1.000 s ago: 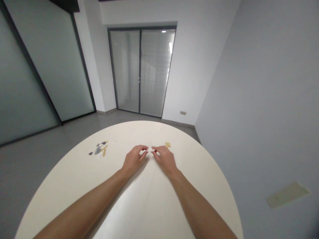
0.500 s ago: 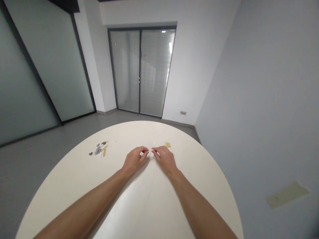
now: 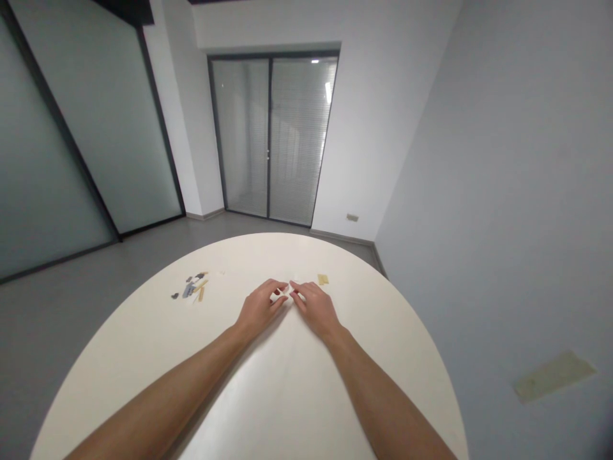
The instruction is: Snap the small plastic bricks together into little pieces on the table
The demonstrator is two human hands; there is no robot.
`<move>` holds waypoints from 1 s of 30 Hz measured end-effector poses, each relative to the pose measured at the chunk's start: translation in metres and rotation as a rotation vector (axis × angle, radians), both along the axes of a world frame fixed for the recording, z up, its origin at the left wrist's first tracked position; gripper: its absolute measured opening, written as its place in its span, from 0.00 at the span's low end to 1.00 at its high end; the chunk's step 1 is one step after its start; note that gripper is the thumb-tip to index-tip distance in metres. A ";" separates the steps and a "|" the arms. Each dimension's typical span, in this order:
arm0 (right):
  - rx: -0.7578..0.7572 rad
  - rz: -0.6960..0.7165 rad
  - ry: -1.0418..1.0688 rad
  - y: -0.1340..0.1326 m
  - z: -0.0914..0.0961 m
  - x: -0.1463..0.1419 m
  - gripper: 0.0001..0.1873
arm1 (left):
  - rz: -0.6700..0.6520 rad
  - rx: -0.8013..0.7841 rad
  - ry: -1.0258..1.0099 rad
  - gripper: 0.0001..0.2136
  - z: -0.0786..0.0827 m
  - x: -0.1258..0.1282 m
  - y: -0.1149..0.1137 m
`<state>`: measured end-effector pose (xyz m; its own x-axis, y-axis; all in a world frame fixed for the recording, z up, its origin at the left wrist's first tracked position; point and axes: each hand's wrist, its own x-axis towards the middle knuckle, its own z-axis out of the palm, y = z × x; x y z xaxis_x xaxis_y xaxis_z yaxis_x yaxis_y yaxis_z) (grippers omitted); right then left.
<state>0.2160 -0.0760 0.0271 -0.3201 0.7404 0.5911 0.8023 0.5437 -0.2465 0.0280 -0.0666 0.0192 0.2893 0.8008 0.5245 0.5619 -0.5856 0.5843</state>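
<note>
Between my fingertips, at the middle of the round cream table (image 3: 287,409), is a small white piece (image 3: 286,289). It is too small to tell its exact kind. My left hand (image 3: 261,306) and my right hand (image 3: 313,308) both pinch it, and they nearly touch there. Just beyond my right hand lies a small tan flat piece (image 3: 322,279). Further left, well away from both hands, is a scattered group of small grey and tan parts (image 3: 190,287).
The table's far rim curves in front of a grey floor. Frosted glass partitions (image 3: 86,128) stand on the left, glass doors with blinds (image 3: 271,140) stand ahead, and a pale wall (image 3: 454,191) runs along the right.
My hands have drawn closer together, and their fingertips now nearly meet around the white piece. The tan piece and the group of parts stay where they were.
</note>
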 end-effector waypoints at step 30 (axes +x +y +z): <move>0.048 -0.012 0.075 0.004 -0.001 0.003 0.10 | -0.058 0.008 -0.002 0.15 0.001 0.001 -0.002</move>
